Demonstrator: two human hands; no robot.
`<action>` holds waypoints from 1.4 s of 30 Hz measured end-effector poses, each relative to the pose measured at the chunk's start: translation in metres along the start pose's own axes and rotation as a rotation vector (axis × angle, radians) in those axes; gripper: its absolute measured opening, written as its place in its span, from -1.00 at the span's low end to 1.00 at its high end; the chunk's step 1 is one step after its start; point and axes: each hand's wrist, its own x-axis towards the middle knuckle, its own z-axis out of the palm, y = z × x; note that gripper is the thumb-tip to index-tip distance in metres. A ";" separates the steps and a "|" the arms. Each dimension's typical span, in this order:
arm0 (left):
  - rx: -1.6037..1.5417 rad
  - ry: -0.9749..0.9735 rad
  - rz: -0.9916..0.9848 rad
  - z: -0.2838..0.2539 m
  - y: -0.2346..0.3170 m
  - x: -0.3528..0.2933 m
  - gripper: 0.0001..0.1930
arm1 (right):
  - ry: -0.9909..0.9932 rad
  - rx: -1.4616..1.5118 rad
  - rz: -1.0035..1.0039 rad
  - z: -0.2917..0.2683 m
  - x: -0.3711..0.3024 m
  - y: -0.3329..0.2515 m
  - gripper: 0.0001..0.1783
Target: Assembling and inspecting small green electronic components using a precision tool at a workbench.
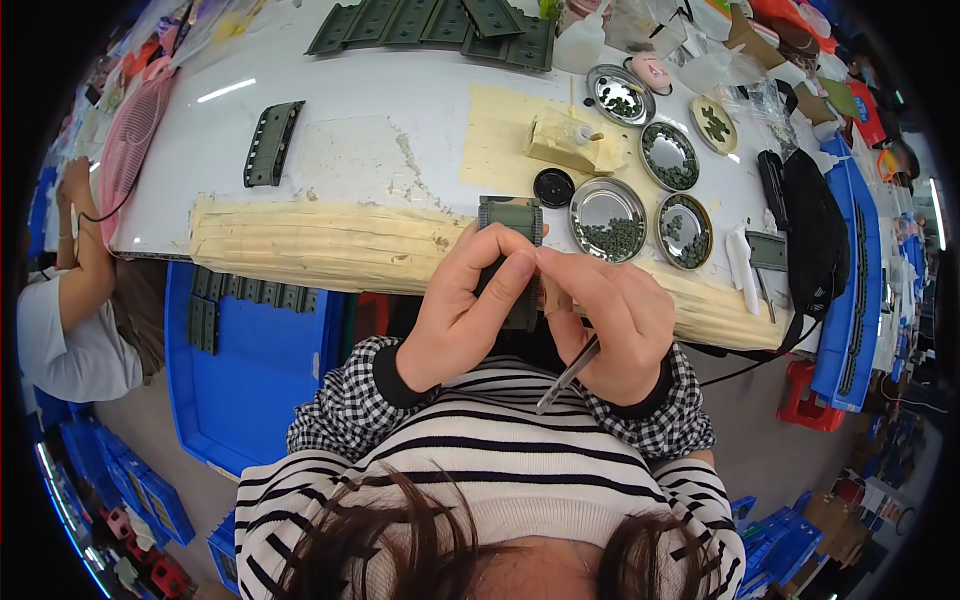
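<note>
My left hand (468, 302) is closed around a dark green ridged plastic part (510, 215), held at the table's front edge. The middle of that part is hidden behind my fingers. Close against it, my right hand (618, 318) has its thumb and fingertips pinched at the part's right side. Metal tweezers (570, 374) are tucked in the same hand, slanting down toward my striped sweater. Whatever tiny piece may be between the right fingertips is too small to make out. Just beyond my hands lie a round black lid (553, 187) and a metal dish (607, 195) of small green pieces.
More dishes (684, 231) of green bits stand to the right, near a black bag (815, 235). A yellow taped block (570, 140) sits behind. Several green panels (430, 22) lie at the back, one (272, 145) at left. A blue bin (250, 380) is below left; another person (85, 310) sits beyond.
</note>
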 end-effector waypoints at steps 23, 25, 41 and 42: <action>-0.199 0.058 -0.035 0.010 0.022 -0.002 -0.58 | -0.007 -0.076 -0.166 -0.017 0.017 0.018 -0.69; 0.001 0.129 0.085 0.013 0.019 -0.001 -0.29 | 0.041 -0.030 -0.101 -0.014 0.022 0.017 -0.70; 0.638 0.088 0.223 0.006 0.025 -0.006 -0.23 | -0.070 -0.075 -0.128 -0.006 0.034 0.015 -0.67; 0.677 0.085 0.241 0.006 0.025 -0.006 -0.22 | -0.077 -0.082 -0.131 -0.007 0.034 0.014 -0.67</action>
